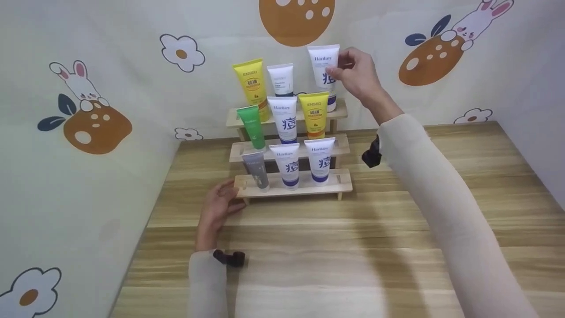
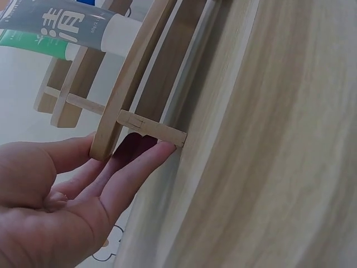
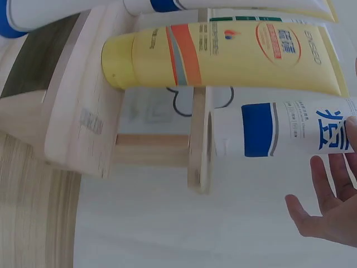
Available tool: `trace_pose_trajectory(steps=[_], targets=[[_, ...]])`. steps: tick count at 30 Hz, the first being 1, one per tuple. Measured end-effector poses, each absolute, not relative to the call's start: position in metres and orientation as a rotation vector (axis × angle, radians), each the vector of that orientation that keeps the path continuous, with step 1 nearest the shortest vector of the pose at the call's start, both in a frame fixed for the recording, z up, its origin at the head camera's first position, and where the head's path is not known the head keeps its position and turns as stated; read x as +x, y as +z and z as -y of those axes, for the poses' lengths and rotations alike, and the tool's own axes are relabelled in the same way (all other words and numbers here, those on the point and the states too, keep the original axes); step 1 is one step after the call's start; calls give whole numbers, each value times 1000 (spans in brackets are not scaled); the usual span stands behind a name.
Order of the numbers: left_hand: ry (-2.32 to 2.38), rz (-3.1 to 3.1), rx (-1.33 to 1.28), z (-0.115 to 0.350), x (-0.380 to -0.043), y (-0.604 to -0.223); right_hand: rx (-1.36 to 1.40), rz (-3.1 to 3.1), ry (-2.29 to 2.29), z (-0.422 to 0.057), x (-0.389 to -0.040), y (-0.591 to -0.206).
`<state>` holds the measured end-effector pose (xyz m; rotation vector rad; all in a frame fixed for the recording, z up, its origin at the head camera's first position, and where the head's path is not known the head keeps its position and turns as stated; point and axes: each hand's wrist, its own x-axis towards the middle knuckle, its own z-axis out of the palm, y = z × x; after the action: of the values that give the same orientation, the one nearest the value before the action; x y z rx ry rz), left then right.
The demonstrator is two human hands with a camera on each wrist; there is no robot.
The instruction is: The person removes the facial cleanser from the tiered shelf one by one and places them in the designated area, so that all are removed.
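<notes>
My right hand [image 1: 361, 78] pinches a white Hankey tube [image 1: 323, 59] by its side, thumb in front, at the right end of the top shelf. In the right wrist view the tube's white cap [image 3: 227, 132] is right at that wooden shelf. My left hand [image 1: 217, 206] grips the left end of the three-step wooden rack [image 1: 304, 194] at its lowest shelf. In the left wrist view its thumb is against the shelf end and its fingers [image 2: 136, 173] reach below, near the short leg. Beside the held tube's base stands a yellow tube [image 1: 314, 115] on the middle shelf.
Further tubes stand cap down on the rack: a yellow one [image 1: 251, 84], a small white one [image 1: 280, 79], a green one [image 1: 251, 126], a grey one [image 1: 256, 170] and several white ones. Behind the wooden table [image 1: 300, 247] hangs a patterned backdrop [image 1: 212, 88].
</notes>
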<state>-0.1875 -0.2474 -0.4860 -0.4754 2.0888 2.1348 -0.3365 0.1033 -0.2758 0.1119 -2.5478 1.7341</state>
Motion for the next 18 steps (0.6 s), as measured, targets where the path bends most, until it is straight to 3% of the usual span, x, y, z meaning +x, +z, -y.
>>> trace_pose_trajectory(steps=[18], targets=[[2190, -2036, -401, 249, -188, -489, 45, 2419, 1909, -171, -334, -288]])
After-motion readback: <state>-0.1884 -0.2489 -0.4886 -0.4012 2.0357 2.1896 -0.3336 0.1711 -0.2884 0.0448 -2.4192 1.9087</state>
